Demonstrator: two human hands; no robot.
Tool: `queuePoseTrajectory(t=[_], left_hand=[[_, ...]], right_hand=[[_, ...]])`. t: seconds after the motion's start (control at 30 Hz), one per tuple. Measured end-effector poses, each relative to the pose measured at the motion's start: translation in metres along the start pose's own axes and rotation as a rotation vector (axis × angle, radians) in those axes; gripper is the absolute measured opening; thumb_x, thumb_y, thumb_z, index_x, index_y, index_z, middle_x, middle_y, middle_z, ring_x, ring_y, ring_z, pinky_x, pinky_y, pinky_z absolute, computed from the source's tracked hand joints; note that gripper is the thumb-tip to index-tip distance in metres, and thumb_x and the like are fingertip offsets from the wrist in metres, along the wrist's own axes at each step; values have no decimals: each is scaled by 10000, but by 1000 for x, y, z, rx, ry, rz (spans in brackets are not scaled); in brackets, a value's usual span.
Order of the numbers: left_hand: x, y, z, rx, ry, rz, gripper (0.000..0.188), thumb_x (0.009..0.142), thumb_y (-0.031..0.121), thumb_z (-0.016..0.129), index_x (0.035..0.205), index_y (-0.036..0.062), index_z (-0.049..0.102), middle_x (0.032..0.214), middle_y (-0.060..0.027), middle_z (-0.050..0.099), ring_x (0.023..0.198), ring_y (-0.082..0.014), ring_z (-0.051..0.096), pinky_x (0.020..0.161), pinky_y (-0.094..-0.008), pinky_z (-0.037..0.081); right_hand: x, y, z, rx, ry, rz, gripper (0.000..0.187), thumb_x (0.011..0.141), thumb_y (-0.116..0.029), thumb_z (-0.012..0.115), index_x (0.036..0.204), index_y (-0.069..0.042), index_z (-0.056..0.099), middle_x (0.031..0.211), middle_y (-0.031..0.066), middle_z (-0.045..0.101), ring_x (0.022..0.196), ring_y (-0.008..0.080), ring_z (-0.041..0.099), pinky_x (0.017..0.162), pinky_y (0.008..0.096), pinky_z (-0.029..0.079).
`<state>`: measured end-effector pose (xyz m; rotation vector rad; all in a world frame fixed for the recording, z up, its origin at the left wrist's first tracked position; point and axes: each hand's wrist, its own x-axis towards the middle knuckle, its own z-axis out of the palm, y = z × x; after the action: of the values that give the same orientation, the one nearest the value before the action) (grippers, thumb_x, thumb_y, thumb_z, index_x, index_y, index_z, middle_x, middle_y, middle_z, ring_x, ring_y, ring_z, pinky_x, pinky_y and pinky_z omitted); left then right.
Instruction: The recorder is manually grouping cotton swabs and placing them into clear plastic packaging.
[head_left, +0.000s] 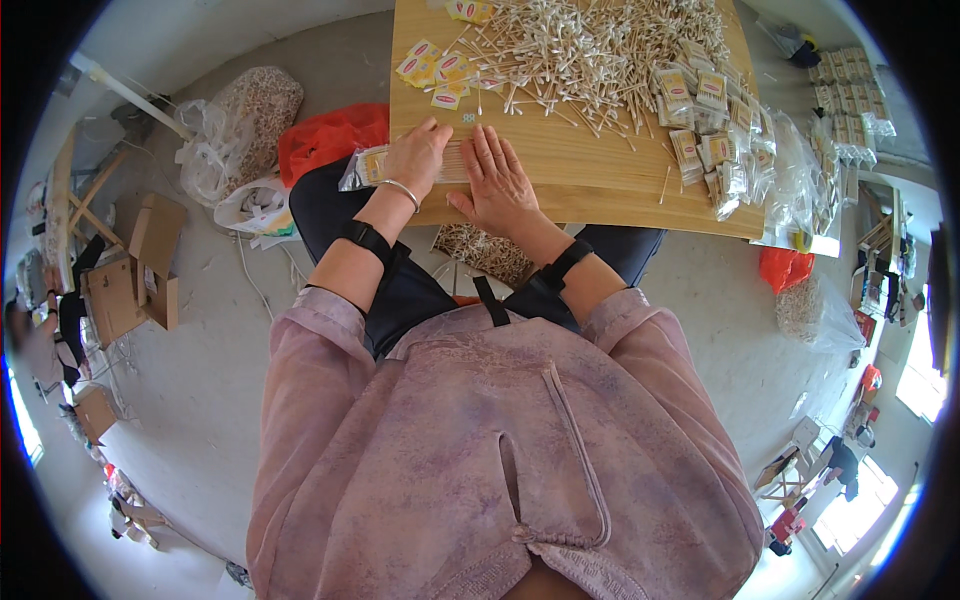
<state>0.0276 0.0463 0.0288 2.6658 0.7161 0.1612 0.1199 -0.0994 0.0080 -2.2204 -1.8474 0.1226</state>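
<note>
My left hand (415, 158) is closed, fingers bent together, over a small row of cotton swabs (453, 162) near the table's front left corner. A clear plastic bag with a yellow card (369, 167) pokes out on the left of that hand, at the table edge. How far the bag reaches under the hand is hidden. Flat on the wood beside the swabs rests my right hand (497, 180), its fingers stretched forward and its thumb apart. Beyond the hands, a big loose heap of cotton swabs (590, 50) covers the back of the table.
Yellow printed cards (435, 72) lie at the table's left side. Filled small packets (715, 130) pile up on its right. A red plastic bag (330, 140) and a sack of swabs (258, 115) stand left; a box of swabs (485, 250) sits below the table (590, 185).
</note>
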Motion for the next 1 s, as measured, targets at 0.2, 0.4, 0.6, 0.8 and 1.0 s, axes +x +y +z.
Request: queuePoseTrajectory(t=[0.2,0.4,0.6,0.8,1.0], left_hand=[[-23,14,22,-264,434,-5,281,888,41,441,1148,61,545,1126,-166,571,1055,-348,548,864,-410,467],[-33,30,50,-493,576,-123,404,939,68,359,1333,-18,380,1323,-236,448,1255,-379,407,1047,-407,335],[-33,29,45,-744,496,-130,386,950,94,343,1307,-8,448,1338,-205,463,1267,-330,418,1058,-377,319],[-35,21,43,-928,483,-129,376,963,139,364,1302,19,471,1329,-149,496,1257,-258,444,1048,-331,330],[-35,21,45,-961,510,-171,355,971,141,357,1265,13,510,1293,-142,529,1229,-246,471,1038,-327,338]], right_hand=[[0,2,2,-24,-40,4,774,892,-522,388,1393,55,265,1476,198,229,1400,310,148,1148,413,84],[0,-1,7,15,-1,4,693,902,-415,406,1385,61,266,1463,215,240,1393,320,168,1143,417,119],[-2,-4,8,-29,-26,0,699,914,-434,375,1387,68,258,1472,211,226,1397,316,160,1145,414,103],[1,-10,5,-12,-13,-3,720,917,-454,364,1379,88,256,1467,228,228,1396,329,157,1145,419,99],[2,-10,4,25,-18,1,722,917,-444,364,1375,102,244,1467,247,210,1395,345,150,1144,428,103]])
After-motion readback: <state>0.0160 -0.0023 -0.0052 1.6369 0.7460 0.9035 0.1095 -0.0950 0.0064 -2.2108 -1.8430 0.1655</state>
